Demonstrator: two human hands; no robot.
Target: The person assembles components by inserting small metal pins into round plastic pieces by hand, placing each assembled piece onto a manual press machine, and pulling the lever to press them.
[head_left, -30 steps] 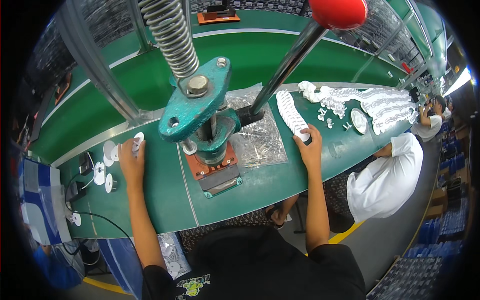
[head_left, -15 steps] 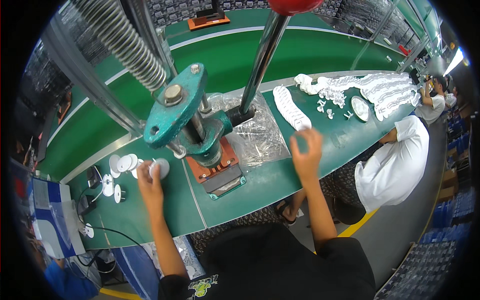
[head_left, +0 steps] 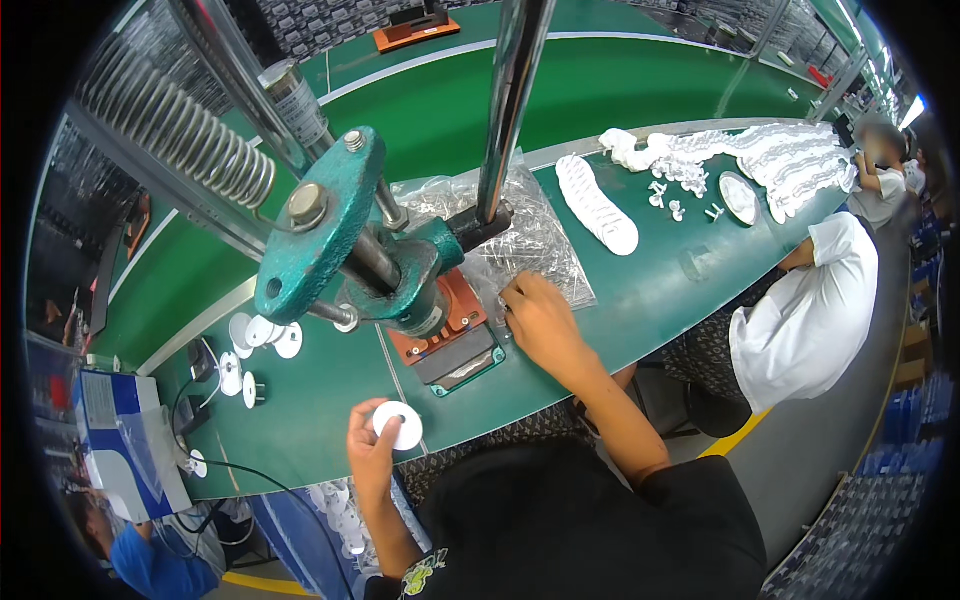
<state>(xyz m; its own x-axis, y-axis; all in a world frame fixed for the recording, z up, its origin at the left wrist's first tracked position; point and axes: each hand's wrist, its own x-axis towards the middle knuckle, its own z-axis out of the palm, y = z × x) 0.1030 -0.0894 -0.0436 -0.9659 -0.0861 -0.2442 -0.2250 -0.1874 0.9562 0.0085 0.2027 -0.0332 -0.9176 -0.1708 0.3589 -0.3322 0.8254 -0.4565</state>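
Observation:
My left hand [head_left: 371,452] is closed on a white plastic disc [head_left: 407,428] with a dark spot near its middle, thumb on its face, above the table's near edge. My right hand [head_left: 545,328] reaches to a clear plastic bag [head_left: 530,230] of thin metal pins, right of the press. Its fingers are bent together at the bag's near side; whatever is between them is hidden. Between my hands stands a green lever press [head_left: 330,235] over an orange-brown base [head_left: 455,310] with a dark block in front.
Several white discs [head_left: 288,340] lie left of the press. A row of stacked discs [head_left: 597,205] and piles of white plastic parts [head_left: 790,165] lie on the right. A person in a white shirt [head_left: 810,320] sits at right. A blue-white box [head_left: 125,440] stands at left.
My left hand has moved right and nearer to me with the white disc. My right hand has gone left from the stacked discs to the bag of pins. The view has shifted slightly.

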